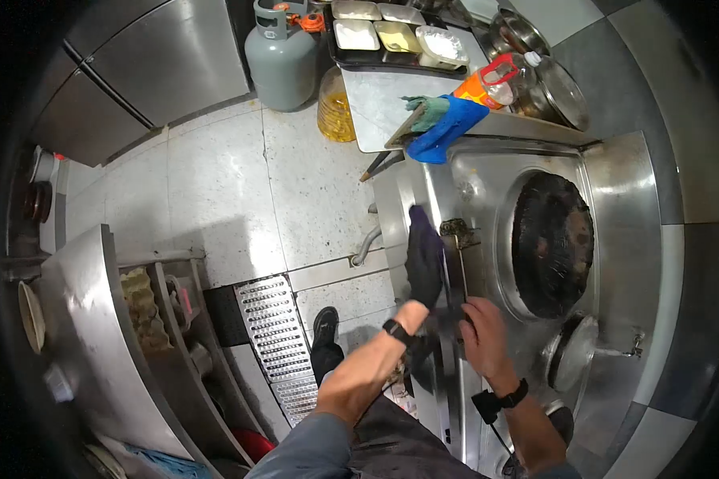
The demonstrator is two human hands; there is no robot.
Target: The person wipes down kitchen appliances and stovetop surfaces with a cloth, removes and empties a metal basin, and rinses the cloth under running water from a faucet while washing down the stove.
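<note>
A dark cloth [425, 259] covers most of my left hand [414, 314], at the stove's front edge; the fingers are hidden in it. My right hand [484, 331] is closed round the handle of a long ladle [460, 267], whose dark, wet-looking head rests toward the back of the steel stove top. To the right a large blackened wok [553, 243] sits on the round burner ring. Below it a round metal lid or pan [577, 351] lies near the tap.
A side table [375, 108] holds a tray of containers [399, 61], an orange-labelled bottle [494, 84] and steel bowls. Blue cloth [449, 128] hangs at its edge. A gas cylinder [284, 64] stands on the floor. A steel counter [108, 319] with shelves is at left.
</note>
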